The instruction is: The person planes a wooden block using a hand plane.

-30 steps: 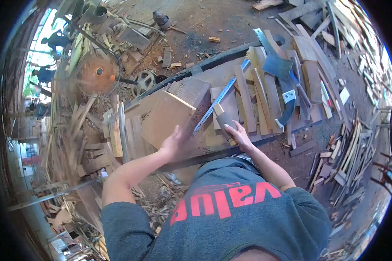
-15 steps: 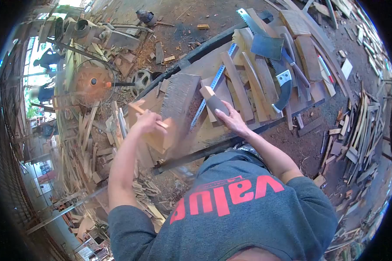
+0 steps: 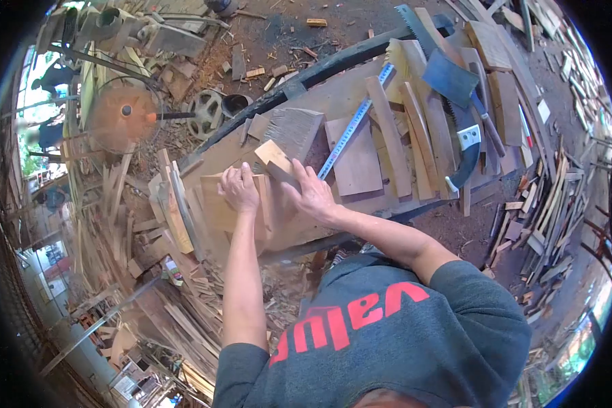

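Grey-wrapped rectangular wooden block (image 3: 275,161) looks light, stiff, best held by its sides: our right hand (image 3: 313,194) clasps it there, while our left hand (image 3: 241,190) grips the flat brown wooden board (image 3: 217,215).

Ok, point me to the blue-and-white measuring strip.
In the head view, the measuring strip lies on the workbench just right of the person's right hand, slanting away across part of a flat board.

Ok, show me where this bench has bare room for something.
Bare: the far strip of bench between dark beam, grained block and blue ruler; also a smaller patch nearer, below the right hand. Crowded: the right end, with saw and wooden strips.
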Demonstrator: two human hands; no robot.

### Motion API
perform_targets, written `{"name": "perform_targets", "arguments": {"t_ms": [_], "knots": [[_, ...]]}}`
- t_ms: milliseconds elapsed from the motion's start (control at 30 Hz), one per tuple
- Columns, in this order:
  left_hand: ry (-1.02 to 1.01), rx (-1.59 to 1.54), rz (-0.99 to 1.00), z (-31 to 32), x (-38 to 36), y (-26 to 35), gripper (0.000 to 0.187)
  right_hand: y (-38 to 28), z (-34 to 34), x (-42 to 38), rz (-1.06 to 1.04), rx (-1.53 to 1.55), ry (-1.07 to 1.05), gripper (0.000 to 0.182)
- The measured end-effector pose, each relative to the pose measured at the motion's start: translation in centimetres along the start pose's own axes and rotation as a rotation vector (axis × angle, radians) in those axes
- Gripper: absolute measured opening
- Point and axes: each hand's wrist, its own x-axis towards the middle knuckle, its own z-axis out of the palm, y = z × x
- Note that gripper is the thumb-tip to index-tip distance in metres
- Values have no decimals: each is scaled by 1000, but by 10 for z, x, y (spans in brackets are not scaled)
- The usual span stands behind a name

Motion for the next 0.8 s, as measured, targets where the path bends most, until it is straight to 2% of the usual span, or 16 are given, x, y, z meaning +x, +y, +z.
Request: {"name": "perform_targets", "arguments": {"t_ms": [133,200,333,400,467,533,633,667,733,800], "knots": [[-76,15,-22,-10,-5,7,48,-5,8,38,-64,-166,15,70],[6,3,39,-8,-2,7,43,3,9,41,-167,-159,38,70],[45,-6,43,-8,-2,9,37,-2,-18,0,-95,-157,-15,70],[38,-33,83,-12,0,8,36,-7,-10,11,-43,-193,-51,70],[44,-62,119,-17,-7,8,35,-8,0,34,-138,-247,11,70],[151,-144,151,-23,-12,9,34,-11,-3,37,-146,-222,-29,69],[292,-298,99,-39,-35,2,34,-8,-16,12,-32,44,-144,67],[307,-295,80,-41,-42,0,34,-5,-19,5,-46,37,-162,67],[343,-333,72,-51,-57,-1,34,-4,-23,-12,16,296,-264,68],[342,-234,84,-63,-67,1,35,-10,-22,-24,22,305,-299,68]]}}
